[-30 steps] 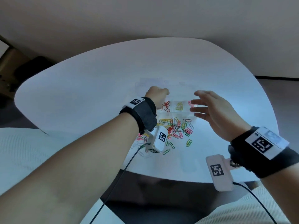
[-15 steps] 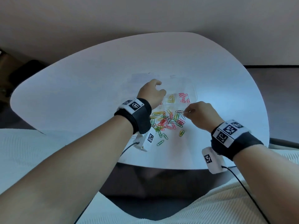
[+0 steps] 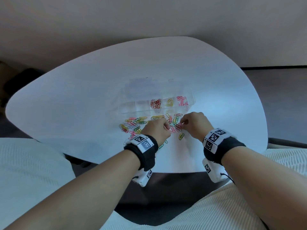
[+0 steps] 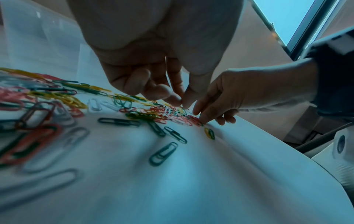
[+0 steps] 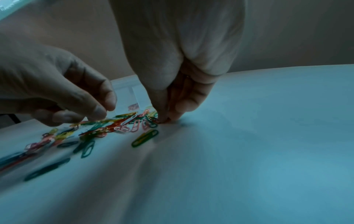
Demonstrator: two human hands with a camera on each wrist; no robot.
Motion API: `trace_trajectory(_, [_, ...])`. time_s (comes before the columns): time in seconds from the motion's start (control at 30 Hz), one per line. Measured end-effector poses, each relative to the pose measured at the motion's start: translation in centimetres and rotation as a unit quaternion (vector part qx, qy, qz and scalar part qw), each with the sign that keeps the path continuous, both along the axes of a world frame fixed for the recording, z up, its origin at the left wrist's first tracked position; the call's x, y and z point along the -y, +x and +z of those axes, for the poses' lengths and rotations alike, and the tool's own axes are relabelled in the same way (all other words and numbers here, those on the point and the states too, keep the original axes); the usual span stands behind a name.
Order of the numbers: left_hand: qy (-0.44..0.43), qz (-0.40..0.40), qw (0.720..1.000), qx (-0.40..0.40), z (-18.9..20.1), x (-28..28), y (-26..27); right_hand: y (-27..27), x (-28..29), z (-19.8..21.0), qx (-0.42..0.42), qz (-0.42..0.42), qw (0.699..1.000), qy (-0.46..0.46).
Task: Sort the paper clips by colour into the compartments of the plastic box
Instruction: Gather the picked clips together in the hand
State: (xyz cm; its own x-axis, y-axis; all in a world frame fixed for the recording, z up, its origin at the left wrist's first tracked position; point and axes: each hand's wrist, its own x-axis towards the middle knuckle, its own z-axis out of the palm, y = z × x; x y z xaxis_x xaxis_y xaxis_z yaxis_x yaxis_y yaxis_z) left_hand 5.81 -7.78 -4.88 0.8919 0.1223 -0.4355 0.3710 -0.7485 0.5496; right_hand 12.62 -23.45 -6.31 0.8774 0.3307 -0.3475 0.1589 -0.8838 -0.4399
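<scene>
A clear plastic box lies on the white table beyond the hands. Three of its compartments hold red clips, yellow clips and pink clips. A mixed pile of coloured paper clips is spread in front of it. My left hand reaches down onto the pile, thumb and forefinger pinched together on a clip. My right hand pinches a clip at the pile's right edge, fingertips down on the table. Which colours they pinch is hidden.
A yellow and a green clip lie together just right of the pile, near my right hand. Several green clips lie loose towards me. The table's near edge is close behind my wrists.
My left hand has come back from the box's compartments down to the pile. My right hand, open above the box a second ago, now pinches at the pile's right edge, nearer to me.
</scene>
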Motion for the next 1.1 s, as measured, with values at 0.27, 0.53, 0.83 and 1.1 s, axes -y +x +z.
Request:
trace_trajectory(0.27, [0.042, -0.052, 0.997, 0.047, -1.3, 1.6, 1.2, -0.1, 0.2, 0.2, -0.050, -0.060, 0.997, 0.006])
trace_trajectory(0.53, [0.118, -0.116, 0.985, 0.056, -2.0, 1.6, 1.9, 0.0, -0.1, 0.5, -0.049, -0.075, 0.994, -0.061])
trace_trajectory(0.83, [0.078, -0.061, 0.992, 0.082, -2.3, 0.3, 1.5, -0.1, -0.6, 0.1, -0.106, -0.104, 0.987, -0.068])
trace_trajectory(1.1, [0.067, -0.061, 0.991, 0.093, -2.6, 0.7, 1.6, -0.2, -0.6, -0.2, -0.118, -0.103, 0.985, -0.065])
